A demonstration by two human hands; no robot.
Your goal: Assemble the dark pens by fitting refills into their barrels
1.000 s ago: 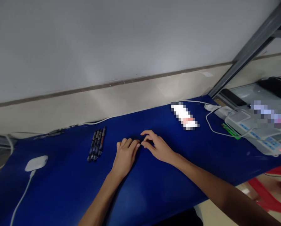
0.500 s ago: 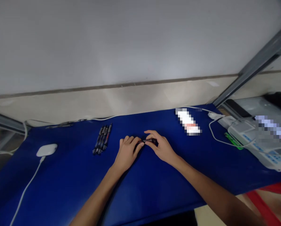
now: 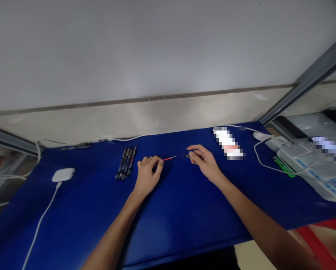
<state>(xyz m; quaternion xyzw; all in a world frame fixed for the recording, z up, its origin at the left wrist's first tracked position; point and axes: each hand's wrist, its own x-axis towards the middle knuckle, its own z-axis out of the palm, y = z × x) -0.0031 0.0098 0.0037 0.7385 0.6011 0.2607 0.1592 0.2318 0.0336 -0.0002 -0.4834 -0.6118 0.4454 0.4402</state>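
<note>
Over the blue tabletop (image 3: 168, 217), my left hand (image 3: 149, 174) is closed around a disassembled pen, most of it hidden by the fingers. A thin red refill (image 3: 168, 159) with a pale tip sticks out of it to the right. A short gap away, my right hand (image 3: 206, 163) pinches a small dark pen part (image 3: 187, 155), partly covered by the fingertips; its index finger is raised. Left of my left hand, several dark pens (image 3: 127, 161) lie side by side.
A white earbud case (image 3: 63, 174) with a cable lies at left. Thin dark pens (image 3: 79, 146) lie near the wall. A blurred-out phone (image 3: 228, 142), a green object (image 3: 284, 167) and a white power strip (image 3: 320, 178) with cables are at right. A person's red clothing shows lower right.
My hands have moved apart, the right one rightward and up, the left one slightly left. The pen has come apart, exposing the red refill between them.
</note>
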